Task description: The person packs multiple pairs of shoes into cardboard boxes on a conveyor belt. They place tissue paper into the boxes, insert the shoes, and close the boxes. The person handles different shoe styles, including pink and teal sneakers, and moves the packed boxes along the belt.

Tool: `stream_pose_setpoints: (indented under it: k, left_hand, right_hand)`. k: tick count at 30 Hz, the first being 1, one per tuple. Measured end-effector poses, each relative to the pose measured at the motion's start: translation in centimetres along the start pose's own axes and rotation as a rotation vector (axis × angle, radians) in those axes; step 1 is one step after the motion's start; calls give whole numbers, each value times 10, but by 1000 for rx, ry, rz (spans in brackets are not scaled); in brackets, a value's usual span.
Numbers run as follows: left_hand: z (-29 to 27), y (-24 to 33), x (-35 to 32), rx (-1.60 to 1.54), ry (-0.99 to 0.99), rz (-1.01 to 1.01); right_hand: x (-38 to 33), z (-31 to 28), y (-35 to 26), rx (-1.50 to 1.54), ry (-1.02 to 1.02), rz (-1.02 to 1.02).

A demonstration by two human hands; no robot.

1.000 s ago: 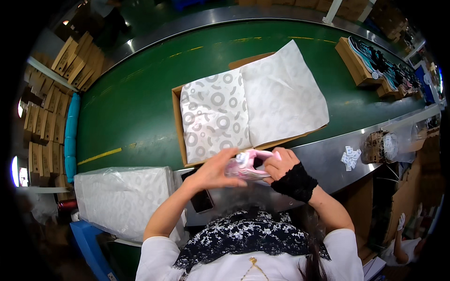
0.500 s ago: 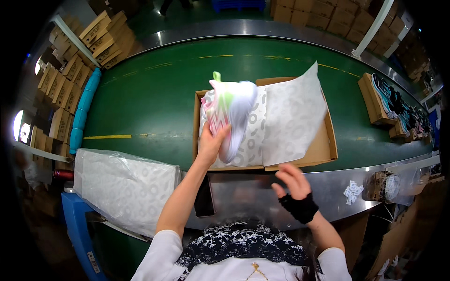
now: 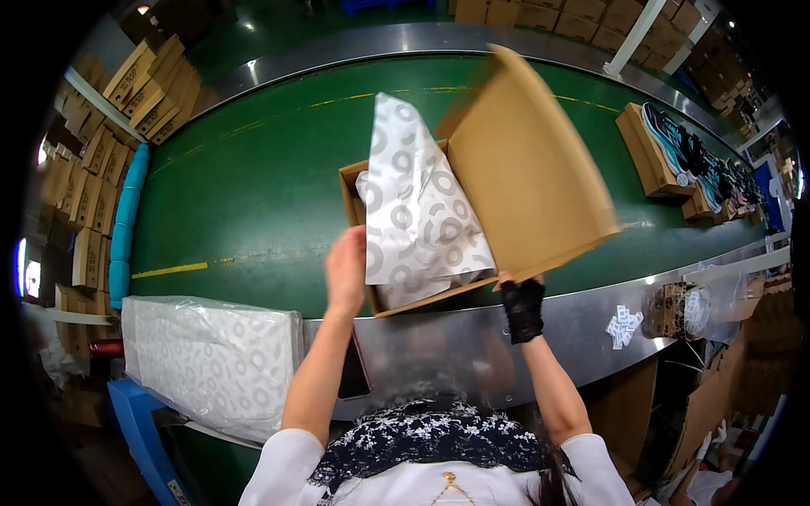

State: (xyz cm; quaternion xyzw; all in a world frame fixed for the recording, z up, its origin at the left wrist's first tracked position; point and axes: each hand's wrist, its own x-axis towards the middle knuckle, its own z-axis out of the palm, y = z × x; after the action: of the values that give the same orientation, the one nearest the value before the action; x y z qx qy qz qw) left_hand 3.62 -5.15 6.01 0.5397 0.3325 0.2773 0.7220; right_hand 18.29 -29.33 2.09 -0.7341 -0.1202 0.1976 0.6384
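Observation:
An open cardboard shoebox (image 3: 345,187) sits tilted slightly on the green belt in front of me. White tissue paper (image 3: 422,202) with grey ring prints lies folded over its contents, one corner sticking up at the far side. No sneaker shows; the paper hides what is beneath. My left hand (image 3: 344,271) is closed at the box's left wall, its fingertips partly behind the paper. In a black fingerless glove, my right hand (image 3: 523,305) grips the near edge of the hinged lid (image 3: 531,169), which stands half raised and blurred at its outer edge.
Left of me lies a plastic-wrapped stack of tissue paper (image 3: 211,358), near a dark phone (image 3: 354,371). Small white packets (image 3: 623,325) rest on the metal ledge at right. Boxes with shoes (image 3: 675,160) stand far right, stacked shoeboxes (image 3: 152,88) far left.
The white and pink sneaker has left my left hand and is out of sight. The tissue has been folded leftward over the box. My right hand has moved onto the lid, which is now raised.

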Motion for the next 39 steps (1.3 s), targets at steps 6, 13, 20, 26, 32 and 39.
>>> stream_pose_setpoints:
  k: [6,13,20,26,32,39]
  left_hand:
    - [-50,-25,-31,426,-3,-244]
    - [-53,-21,-4,204,-88,-554]
    - [-36,54,-29,-364,-117,-612]
    - [-78,86,-88,-567,5,-440]
    - [-147,100,-170,-681,282,2]
    - [-206,75,-319,-719,1105,286]
  right_hand:
    - [-19,57,17,-1198,-26,-878]
    - [2,59,-32,-1272,-176,-801]
    - [5,53,-149,-1021,-184,-966]
    - [-18,20,-113,-790,-64,-870]
    - [-36,-67,29,-1127,46,-351]
    - [-87,-129,112,-1301,292,-393]
